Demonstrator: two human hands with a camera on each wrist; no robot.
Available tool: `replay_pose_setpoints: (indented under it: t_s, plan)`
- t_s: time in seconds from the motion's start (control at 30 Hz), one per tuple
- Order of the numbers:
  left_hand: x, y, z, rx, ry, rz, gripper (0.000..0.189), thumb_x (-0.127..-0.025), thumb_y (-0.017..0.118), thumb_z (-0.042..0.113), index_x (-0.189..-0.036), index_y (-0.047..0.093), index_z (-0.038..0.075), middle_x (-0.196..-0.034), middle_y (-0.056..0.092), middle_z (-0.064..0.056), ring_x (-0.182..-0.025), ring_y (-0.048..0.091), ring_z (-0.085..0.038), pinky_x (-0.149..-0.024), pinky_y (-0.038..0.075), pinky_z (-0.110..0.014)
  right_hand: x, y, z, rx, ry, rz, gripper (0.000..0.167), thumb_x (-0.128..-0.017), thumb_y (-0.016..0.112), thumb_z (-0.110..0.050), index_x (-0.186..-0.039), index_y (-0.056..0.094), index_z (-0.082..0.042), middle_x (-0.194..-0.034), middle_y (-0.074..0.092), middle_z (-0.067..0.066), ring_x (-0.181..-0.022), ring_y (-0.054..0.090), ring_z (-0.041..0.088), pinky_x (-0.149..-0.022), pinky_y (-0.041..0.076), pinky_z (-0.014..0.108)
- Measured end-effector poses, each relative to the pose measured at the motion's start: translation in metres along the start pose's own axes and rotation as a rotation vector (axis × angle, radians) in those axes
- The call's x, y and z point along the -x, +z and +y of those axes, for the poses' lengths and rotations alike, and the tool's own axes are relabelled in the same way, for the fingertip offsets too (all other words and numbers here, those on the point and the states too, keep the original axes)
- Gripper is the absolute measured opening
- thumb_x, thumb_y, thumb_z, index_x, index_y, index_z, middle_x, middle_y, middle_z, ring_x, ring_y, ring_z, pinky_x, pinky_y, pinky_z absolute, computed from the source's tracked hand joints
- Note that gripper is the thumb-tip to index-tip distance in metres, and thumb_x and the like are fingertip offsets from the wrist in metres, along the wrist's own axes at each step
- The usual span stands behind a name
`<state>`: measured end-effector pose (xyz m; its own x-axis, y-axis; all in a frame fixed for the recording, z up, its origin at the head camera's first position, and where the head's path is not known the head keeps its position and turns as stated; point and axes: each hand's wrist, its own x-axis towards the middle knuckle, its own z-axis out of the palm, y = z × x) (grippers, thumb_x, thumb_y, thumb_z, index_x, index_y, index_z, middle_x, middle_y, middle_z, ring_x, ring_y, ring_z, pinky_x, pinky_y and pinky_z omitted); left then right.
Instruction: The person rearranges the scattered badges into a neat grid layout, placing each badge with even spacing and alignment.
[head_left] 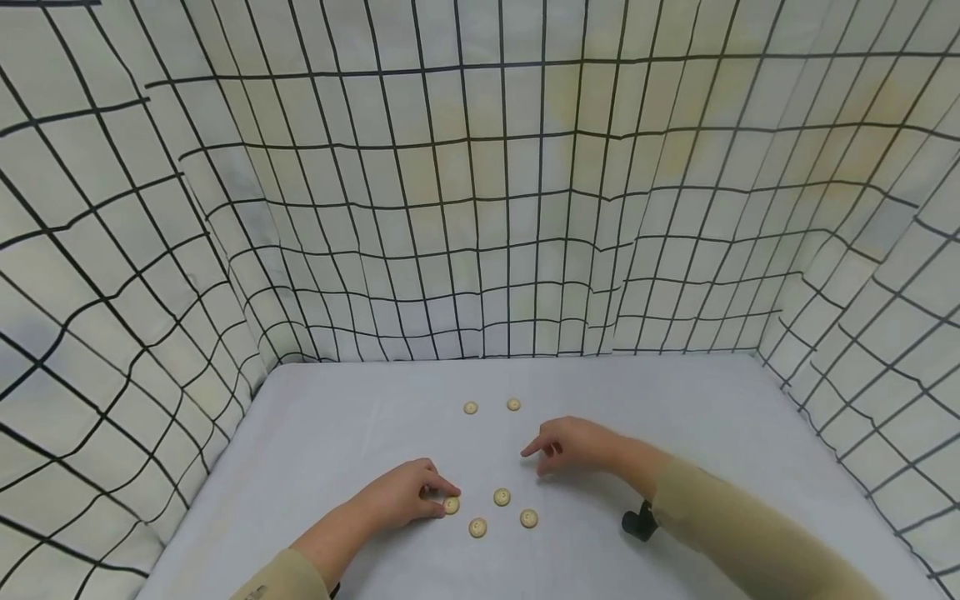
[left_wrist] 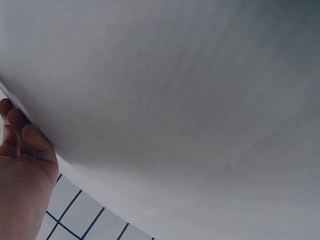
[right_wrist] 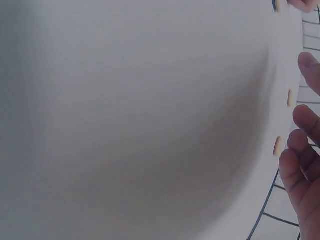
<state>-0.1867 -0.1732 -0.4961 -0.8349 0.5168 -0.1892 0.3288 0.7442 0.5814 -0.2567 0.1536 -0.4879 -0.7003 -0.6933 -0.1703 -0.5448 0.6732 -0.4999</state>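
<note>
Down at the near side of the white table [head_left: 337,417], pinching one pale button [head_left: 451,505] between thumb and finger of the left hand [head_left: 401,497]!
Holding the right hand [head_left: 576,444] above the table, relaxed, with index finger extended, gripping nothing; out past three more buttons [head_left: 502,497] near the pinched one, to two others [head_left: 513,404] side by side farther back; wearing tan sleeves [head_left: 750,525], fenced at back and sides by black-lined white walls [head_left: 450,208].

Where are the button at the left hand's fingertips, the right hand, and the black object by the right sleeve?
Button [head_left: 452,505]: head view, on its upper face.
Right hand [head_left: 572,442]: head view, on the back of the hand.
Black object [head_left: 638,524]: head view, on its thicker body.
</note>
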Motion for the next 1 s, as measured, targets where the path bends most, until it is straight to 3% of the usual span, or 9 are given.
replay_pose_setpoints:
  t_s: [0.47, 1.0]
  plan:
    - [0.003, 0.002, -0.001, 0.018, 0.000, -0.009, 0.027, -0.083, 0.080, 0.023, -0.109, 0.078, 0.025, -0.091, 0.054, 0.012, -0.077, 0.047, -0.006, -0.070, 0.041, -0.027, 0.021, 0.015, -0.024, 0.007, -0.083, -0.081, 0.031, -0.082, 0.081, -0.030, -0.113, 0.077, -0.031, -0.078, 0.055, -0.019, -0.071, 0.049, 0.001, -0.066, 0.044, 0.021]
    - [-0.001, 0.002, -0.003, 0.002, 0.001, -0.007, 0.027, -0.083, 0.080, 0.025, -0.109, 0.078, 0.027, -0.090, 0.053, 0.014, -0.076, 0.047, -0.005, -0.068, 0.041, -0.027, 0.022, 0.030, -0.024, 0.071, -0.197, -0.095, 0.030, -0.082, 0.081, -0.033, -0.111, 0.077, -0.030, -0.077, 0.051, -0.019, -0.070, 0.045, -0.003, -0.065, 0.040, 0.017]
